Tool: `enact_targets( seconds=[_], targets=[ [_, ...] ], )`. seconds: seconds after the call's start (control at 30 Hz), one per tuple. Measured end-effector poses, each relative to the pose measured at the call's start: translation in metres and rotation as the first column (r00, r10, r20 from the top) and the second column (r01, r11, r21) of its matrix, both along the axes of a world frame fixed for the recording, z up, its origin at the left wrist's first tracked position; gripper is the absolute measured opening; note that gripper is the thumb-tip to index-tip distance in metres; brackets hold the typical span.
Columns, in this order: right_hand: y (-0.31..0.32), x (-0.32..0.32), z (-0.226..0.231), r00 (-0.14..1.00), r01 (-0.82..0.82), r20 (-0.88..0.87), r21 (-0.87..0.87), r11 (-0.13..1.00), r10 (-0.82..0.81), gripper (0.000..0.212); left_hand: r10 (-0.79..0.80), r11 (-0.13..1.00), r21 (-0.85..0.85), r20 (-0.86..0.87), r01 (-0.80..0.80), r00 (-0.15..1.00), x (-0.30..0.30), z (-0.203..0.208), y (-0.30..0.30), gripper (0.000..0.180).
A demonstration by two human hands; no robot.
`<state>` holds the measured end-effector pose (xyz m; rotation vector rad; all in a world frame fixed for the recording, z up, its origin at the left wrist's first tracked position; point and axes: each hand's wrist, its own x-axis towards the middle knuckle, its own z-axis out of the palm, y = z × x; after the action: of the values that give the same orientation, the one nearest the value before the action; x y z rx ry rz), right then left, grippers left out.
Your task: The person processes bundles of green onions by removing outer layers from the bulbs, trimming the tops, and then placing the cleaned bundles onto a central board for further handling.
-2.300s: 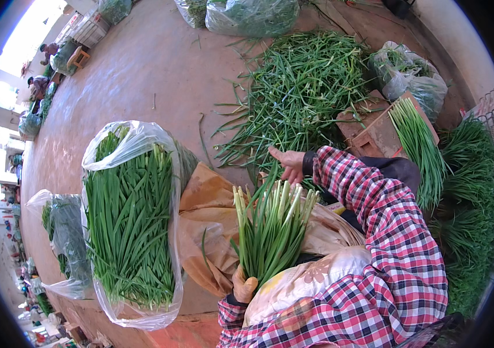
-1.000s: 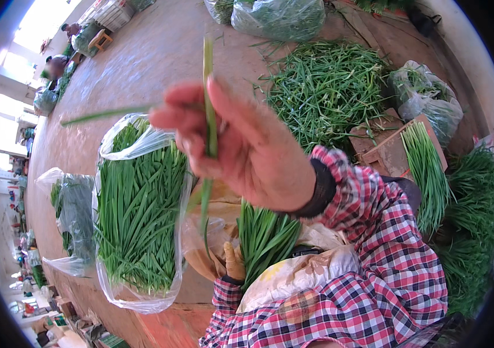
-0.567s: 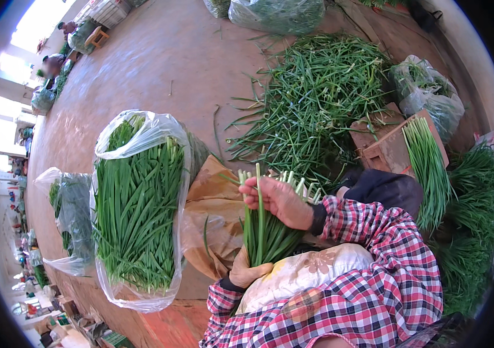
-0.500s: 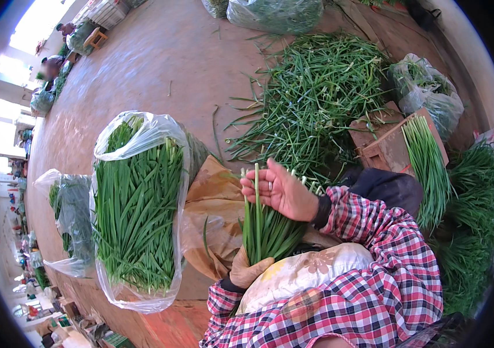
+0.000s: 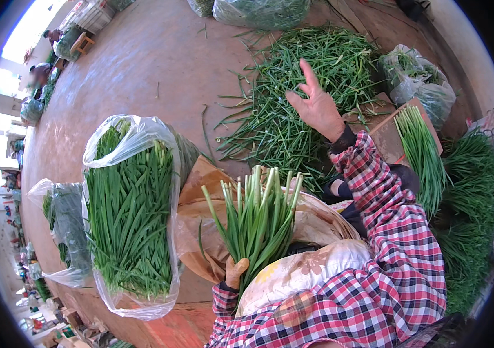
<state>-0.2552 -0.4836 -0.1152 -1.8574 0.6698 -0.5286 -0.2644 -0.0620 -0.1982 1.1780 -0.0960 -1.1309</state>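
My left hand (image 5: 236,272), which looks covered by a tan glove, is closed round a bunch of garlic chives (image 5: 258,214) above my lap. The bunch stands upright with its pale cut stem ends fanned out at the top. My right hand (image 5: 318,111), bare with a ring not visible now, is stretched out to the far right, fingers spread and nothing in them. It hovers over the edge of a heap of loose green leaves and stalks (image 5: 293,69). A white cloth with a flower print (image 5: 311,264) covers my lap.
To my left stands a clear plastic bag (image 5: 134,142) packed with chives, with a smaller bag (image 5: 73,226) beyond it. At right, thin green stalks (image 5: 418,153) lie on a cardboard box (image 5: 386,139), near a bagged pile (image 5: 421,87). More greens (image 5: 467,214) line the right side.
My right hand has left the top of the bunch and swung away, far and to the right. The bunch's stems now stand fanned out, still in my left hand.
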Motion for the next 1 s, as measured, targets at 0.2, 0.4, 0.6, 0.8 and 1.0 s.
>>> enact_targets(
  seconds=[0.2, 0.4, 0.6, 0.8, 1.0],
  targets=[
    [0.069, -0.039, -0.038, 0.879, -0.322, -0.070, 0.641, 0.697, 0.471, 0.064, 0.080, 0.989, 0.135, -0.142, -0.061, 0.987, 0.001, -0.031, 0.024, 0.059],
    [0.096, -0.055, -0.031, 0.926, -0.354, 0.042, 0.443, 0.824, 0.375, 0.044, 0.313, 0.929, 0.253, -0.153, -0.269, 0.937, 0.004, -0.059, 0.038, 0.050],
    [0.085, -0.059, -0.022, 0.900, -0.424, -0.132, -0.049, 0.904, 0.415, 0.034, 0.277, 0.961, 0.099, -0.332, -0.259, 0.902, 0.006, -0.063, 0.048, 0.047],
    [0.088, -0.050, -0.014, 0.850, -0.505, -0.169, -0.533, 0.679, 0.500, 0.019, 0.092, 0.988, -0.085, -0.342, -0.128, 0.935, 0.015, -0.065, 0.056, 0.049],
    [0.097, -0.040, -0.013, 0.735, -0.665, -0.285, -0.481, 0.572, 0.615, 0.017, -0.058, 0.970, -0.242, -0.244, -0.003, 0.968, 0.010, -0.042, 0.044, 0.066]
  ],
)
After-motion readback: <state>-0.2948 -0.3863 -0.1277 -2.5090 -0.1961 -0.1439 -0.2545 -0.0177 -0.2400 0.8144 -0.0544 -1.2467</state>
